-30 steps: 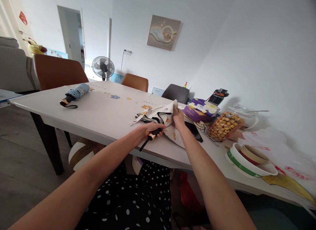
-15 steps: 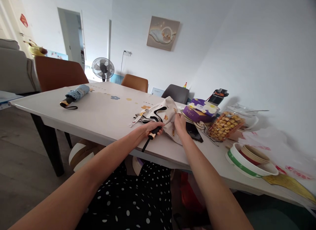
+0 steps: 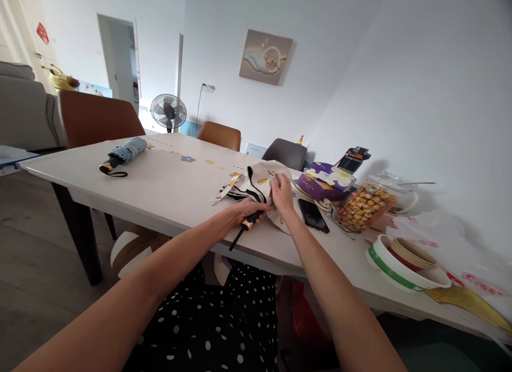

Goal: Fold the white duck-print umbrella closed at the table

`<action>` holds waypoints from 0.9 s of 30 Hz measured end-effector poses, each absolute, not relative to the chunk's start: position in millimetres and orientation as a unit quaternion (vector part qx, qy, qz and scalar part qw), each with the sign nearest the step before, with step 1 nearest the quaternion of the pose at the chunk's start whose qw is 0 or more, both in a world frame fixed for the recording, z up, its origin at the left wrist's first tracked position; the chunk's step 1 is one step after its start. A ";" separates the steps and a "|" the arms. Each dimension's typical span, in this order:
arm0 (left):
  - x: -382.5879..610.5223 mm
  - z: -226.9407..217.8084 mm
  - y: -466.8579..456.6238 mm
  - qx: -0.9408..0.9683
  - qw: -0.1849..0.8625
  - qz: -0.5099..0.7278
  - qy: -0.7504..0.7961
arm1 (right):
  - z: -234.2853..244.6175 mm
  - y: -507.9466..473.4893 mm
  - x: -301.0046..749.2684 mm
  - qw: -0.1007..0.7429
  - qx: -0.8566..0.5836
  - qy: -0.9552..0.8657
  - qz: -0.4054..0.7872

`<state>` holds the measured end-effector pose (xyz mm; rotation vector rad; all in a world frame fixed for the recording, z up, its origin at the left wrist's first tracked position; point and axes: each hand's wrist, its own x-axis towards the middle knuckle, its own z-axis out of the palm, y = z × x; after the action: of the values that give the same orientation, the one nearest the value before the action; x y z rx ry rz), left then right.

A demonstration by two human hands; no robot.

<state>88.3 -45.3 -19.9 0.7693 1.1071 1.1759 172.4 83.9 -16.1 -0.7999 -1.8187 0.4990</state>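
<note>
A cream umbrella with black edging and small printed pictures lies loosely gathered over the near part of the table. My left hand is closed around it just above its black and gold handle, from which a black wrist strap hangs over the table edge. My right hand is closed on the canopy cloth, its fingers bent over a fold. The pale closing strap of the umbrella sticks out to the left. Farther left, a folded blue umbrella with a black and gold handle rests on the table.
On the white table, a black phone lies right of my right hand. Beyond it are a purple box, a clear jar of round snacks, stacked bowls and a plastic bag. Chairs and a fan stand behind.
My right hand has shifted slightly left and up with the cloth, folding the canopy over. More of the phone shows. My left hand stays on the umbrella near its handle.
</note>
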 end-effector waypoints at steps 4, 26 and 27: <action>87.0 -32.7 -40.9 0.394 0.602 0.500 0.482 | 6.7 92.3 164.0 0.469 -0.335 -0.791 0.205; 62.0 -35.9 -19.5 0.123 0.619 0.718 0.295 | -16.7 33.2 167.2 0.285 -0.326 -0.676 0.596; 63.0 -37.0 -18.5 0.123 0.603 0.727 0.304 | -18.6 31.0 166.1 0.278 -0.322 -0.673 0.606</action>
<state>63.0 -18.5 -37.0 0.2847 0.7046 1.6846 166.1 31.0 -18.6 -0.8637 -1.8058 1.6258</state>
